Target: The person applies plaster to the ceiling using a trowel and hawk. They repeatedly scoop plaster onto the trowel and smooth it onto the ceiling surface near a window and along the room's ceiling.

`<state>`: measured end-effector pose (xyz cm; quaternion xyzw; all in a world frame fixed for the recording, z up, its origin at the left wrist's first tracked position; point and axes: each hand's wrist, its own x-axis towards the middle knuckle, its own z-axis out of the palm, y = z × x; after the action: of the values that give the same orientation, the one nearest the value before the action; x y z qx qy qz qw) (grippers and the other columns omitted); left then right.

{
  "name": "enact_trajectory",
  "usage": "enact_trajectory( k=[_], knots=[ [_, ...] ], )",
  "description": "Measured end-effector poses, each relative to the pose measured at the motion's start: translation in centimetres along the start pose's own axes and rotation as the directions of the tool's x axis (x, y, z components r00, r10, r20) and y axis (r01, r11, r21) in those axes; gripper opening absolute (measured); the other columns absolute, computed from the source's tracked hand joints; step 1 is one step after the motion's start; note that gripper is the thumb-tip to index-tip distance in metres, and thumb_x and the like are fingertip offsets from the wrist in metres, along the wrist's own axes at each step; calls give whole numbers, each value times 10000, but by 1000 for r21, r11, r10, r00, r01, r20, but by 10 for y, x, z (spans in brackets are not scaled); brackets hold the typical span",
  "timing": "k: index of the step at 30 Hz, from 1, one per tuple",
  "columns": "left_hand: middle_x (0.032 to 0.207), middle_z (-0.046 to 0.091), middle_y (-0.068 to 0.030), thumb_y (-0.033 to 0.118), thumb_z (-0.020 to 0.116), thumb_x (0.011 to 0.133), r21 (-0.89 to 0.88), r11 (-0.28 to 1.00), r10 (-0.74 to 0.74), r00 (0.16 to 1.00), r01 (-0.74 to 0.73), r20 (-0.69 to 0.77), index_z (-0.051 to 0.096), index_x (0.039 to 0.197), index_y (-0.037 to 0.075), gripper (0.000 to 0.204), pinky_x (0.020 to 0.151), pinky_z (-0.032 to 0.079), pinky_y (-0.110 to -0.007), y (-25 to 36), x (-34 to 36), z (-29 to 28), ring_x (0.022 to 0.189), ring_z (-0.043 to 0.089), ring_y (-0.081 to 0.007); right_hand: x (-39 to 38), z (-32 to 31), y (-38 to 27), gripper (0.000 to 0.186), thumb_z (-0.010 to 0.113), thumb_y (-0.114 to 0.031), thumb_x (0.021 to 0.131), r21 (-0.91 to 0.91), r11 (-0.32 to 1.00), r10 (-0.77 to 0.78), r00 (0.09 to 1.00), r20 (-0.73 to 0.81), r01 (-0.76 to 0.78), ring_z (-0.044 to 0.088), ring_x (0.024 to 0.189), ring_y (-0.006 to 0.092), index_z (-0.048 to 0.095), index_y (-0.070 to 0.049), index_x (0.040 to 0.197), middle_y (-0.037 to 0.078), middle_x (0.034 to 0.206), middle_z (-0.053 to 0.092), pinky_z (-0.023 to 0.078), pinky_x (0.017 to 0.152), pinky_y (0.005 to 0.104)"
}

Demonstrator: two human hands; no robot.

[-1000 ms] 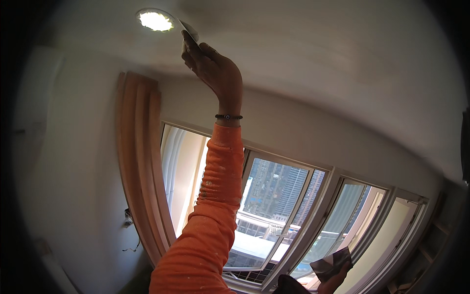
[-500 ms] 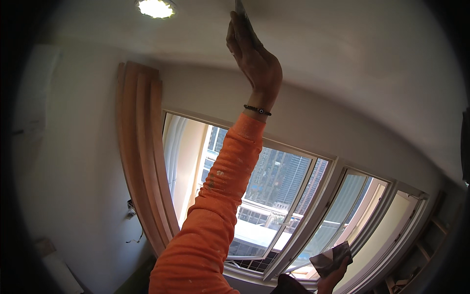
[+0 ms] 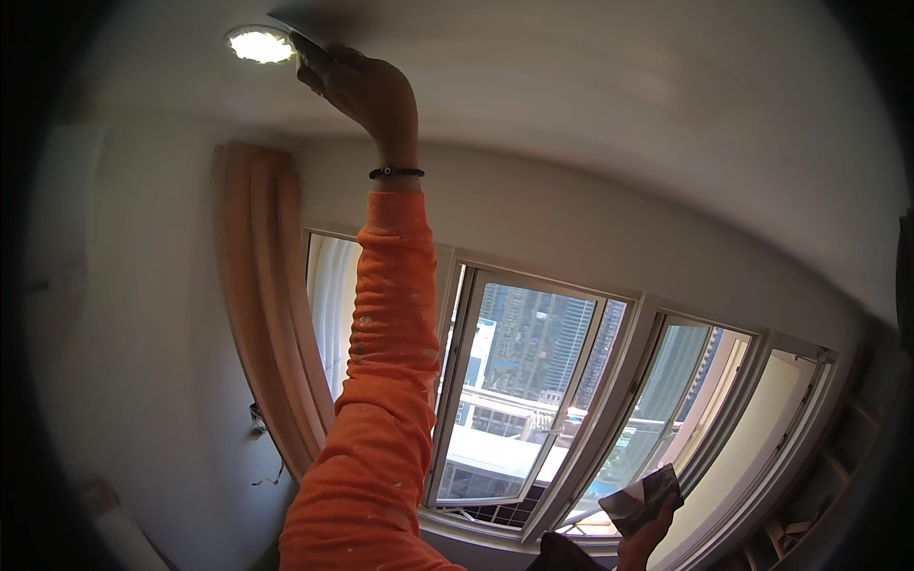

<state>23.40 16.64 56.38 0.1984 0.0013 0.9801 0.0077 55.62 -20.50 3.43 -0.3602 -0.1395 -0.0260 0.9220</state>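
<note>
My left hand (image 3: pixel 367 90) is raised to the ceiling (image 3: pixel 590 86), wrist bent, with the fingers closed round a putty knife (image 3: pixel 309 46). The knife's thin dark blade lies at a slant close to the ceiling, beside the rim of a lit round ceiling light (image 3: pixel 261 45); whether it touches the surface is hard to tell. Low on the right, my right hand (image 3: pixel 649 535) grips a broad, flat, grey-brown putty blade (image 3: pixel 640 501) with a lighter patch on its face. That hand's fingers are partly hidden behind the blade.
Tall reddish-brown boards (image 3: pixel 262 285) lean in the corner on the left. Wires hang from a wall outlet (image 3: pixel 256 419) next to them. Ahead is a window with an opened sash (image 3: pixel 524 390) and buildings outside. Shelving (image 3: pixel 838 457) stands at the far right.
My left hand has swept leftward with the putty knife along the ceiling, close to the light. The right hand and its blade have hardly moved. The view has shifted slightly.
</note>
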Motion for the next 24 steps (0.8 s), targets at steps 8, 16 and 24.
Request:
enact_trajectory(
  k=[8, 16, 24],
  knots=[
    [1427, 415, -301, 104, 367, 1058, 54, 998, 13, 1000, -15, 27, 227, 1577, -64, 563, 1004, 428, -490, 71, -67, 36, 1284, 439, -391, -17, -20, -27, 625, 534, -502, 1049, 30, 997, -69, 991, -115, 73, 594, 1250, 301, 447, -75, 1498, 116, 1410, 569, 495, 1063, 445],
    [1595, 233, -288, 0, 506, 918, -31, 999, -16, 996, 19, 90, 132, 1624, -22, 799, 1111, 347, -597, 181, -182, 91, 1346, 356, -510, -31, -89, -55, 644, 547, -523, 1039, 40, 985, -155, 959, -236, 169, 606, 1234, 297, 452, -70, 1488, 106, 1393, 579, 503, 1050, 445],
    [1619, 190, -228, -33, 546, 884, -147, 975, 201, 945, -167, 258, 311, 1570, -49, 726, 1193, 249, -594, 296, -328, 142, 1478, 207, -487, -45, -115, -61, 724, 564, -550, 1021, 32, 980, -167, 893, -419, 198, 554, 1321, 309, 406, -69, 1538, 122, 1477, 531, 451, 1118, 448]
  ],
)
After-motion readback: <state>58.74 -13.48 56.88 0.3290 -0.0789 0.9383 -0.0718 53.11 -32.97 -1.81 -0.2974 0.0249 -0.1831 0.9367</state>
